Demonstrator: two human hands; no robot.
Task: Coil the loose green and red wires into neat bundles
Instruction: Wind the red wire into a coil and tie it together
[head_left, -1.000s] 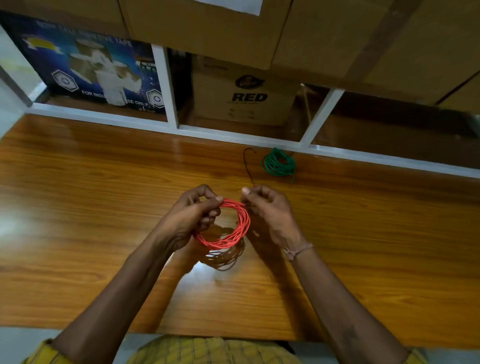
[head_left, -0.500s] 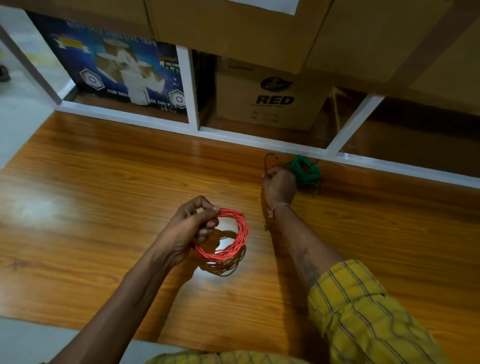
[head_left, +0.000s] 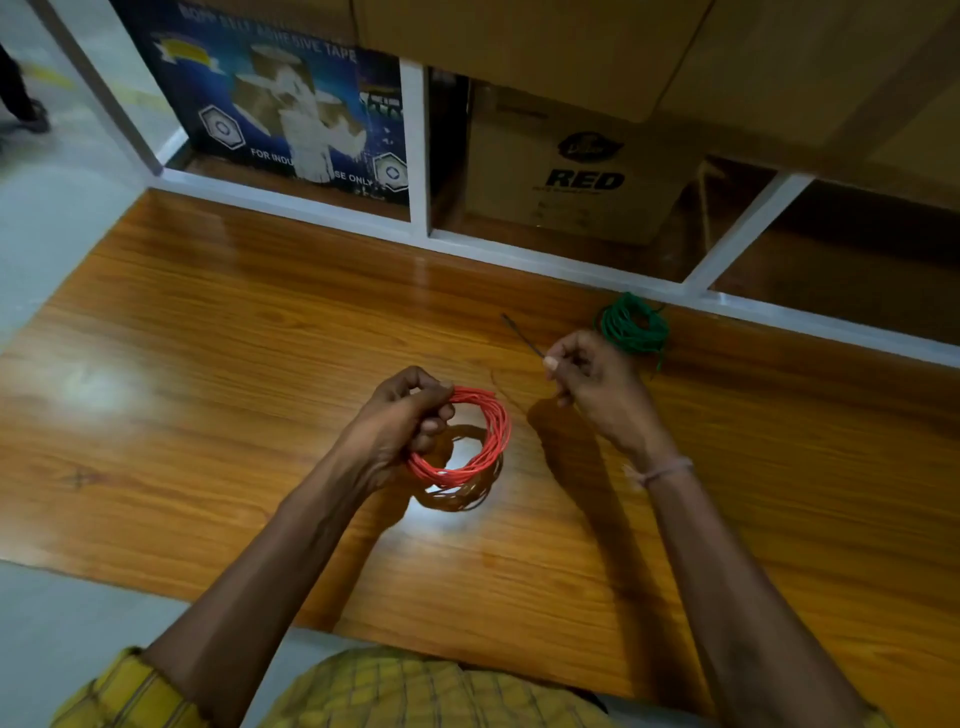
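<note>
STEP: tying off red wire coil | LEFT: left hand grips coil above bench | RIGHT: right hand pinches thin dark tie, beside coil | GREEN: green wire bundle beyond right hand | NEXT: likely wrap tie round coil strands.

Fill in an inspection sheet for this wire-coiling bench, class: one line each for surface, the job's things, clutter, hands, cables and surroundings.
Surface: glossy wooden tabletop, with glare patches.
Job's things: red wire coil held above the table; green wire bundle lying near the back edge.
Clutter: nothing seen.
Hands: left hand grips the red coil's left side; right hand pinches a thin dark tie.
Cables: nothing seen beyond the two wires.
Surroundings: white-framed shelf behind, holding a tape carton and a cardboard box marked RED.
</note>
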